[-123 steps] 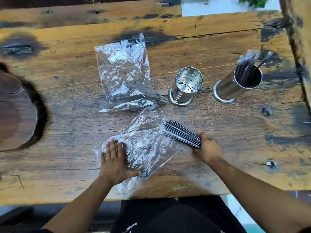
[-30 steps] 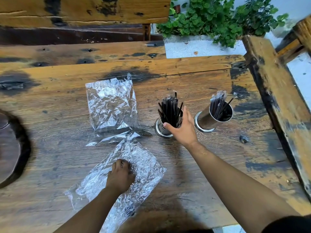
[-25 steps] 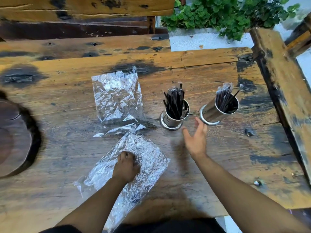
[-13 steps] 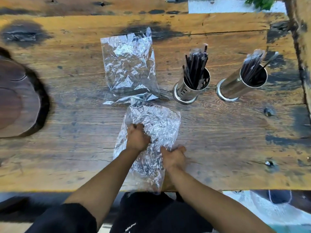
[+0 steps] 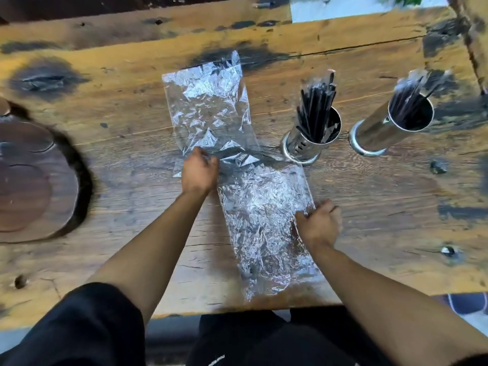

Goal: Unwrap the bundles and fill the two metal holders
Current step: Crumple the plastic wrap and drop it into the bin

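Two metal holders stand on the wooden table (image 5: 105, 101). The left holder (image 5: 303, 146) holds a bunch of black sticks (image 5: 317, 107). The right holder (image 5: 375, 133) leans in this view and holds black sticks (image 5: 412, 101) too. Two empty, crinkled clear wrappers lie flat. The far wrapper (image 5: 208, 107) is left of the holders, and the near wrapper (image 5: 264, 223) reaches the table's front edge. My left hand (image 5: 199, 173) has its fingers curled at the far wrapper's near edge. My right hand (image 5: 318, 225) pinches the near wrapper's right edge.
A dark round wooden slab (image 5: 26, 180) lies at the table's left edge. Bolt heads (image 5: 438, 166) sit in the wood right of the holders. A wooden post (image 5: 475, 35) runs along the far right. The table's front edge is close to my body.
The sticks went from the near wrapper into the left holder. Since half a second ago my left hand moved off the near wrapper to the far one, and my right hand slid to its right edge.
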Demonstrator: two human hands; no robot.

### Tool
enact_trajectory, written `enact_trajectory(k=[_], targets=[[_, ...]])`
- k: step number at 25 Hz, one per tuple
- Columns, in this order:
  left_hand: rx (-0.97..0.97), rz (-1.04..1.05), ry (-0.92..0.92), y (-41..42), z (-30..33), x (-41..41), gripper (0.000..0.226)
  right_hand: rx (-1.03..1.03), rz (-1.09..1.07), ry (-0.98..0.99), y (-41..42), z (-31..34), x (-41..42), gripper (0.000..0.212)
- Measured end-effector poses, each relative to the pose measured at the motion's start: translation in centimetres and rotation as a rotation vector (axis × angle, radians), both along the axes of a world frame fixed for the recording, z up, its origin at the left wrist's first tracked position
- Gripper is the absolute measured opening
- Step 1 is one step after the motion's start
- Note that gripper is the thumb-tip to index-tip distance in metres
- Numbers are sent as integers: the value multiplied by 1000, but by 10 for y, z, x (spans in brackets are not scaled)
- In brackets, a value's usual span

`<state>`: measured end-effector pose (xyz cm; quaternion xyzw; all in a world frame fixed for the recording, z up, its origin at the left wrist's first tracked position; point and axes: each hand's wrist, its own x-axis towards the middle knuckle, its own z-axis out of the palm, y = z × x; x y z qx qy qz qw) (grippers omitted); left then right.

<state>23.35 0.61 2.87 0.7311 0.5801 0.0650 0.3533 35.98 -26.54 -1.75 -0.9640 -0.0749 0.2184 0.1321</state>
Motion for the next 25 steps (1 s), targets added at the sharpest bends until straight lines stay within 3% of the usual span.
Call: enact_trajectory(k=[2, 5, 8, 10, 14, 18, 25], targets=[[16, -51, 75, 31, -4, 15, 34, 32, 15, -142, 5, 4, -3, 58], [9, -191, 306, 62, -17, 36, 65, 85, 149, -117, 20, 8, -13, 56], [-72, -327, 472, 80, -33, 61, 98, 16, 401, -8, 31, 5, -31, 79], [-92, -429, 520, 93, -50, 82, 103, -69, 435, 23, 35, -2, -39, 92], [-88, -468, 592, 107, -76, 116, 100, -203, 401, 74, 31, -14, -45, 100], [-8, -419, 600, 112, -86, 121, 100, -122, 369, 125, 25, -17, -41, 91], [94, -448, 536, 68, -64, 81, 51, 81, 396, 233, 19, -14, -24, 51]])
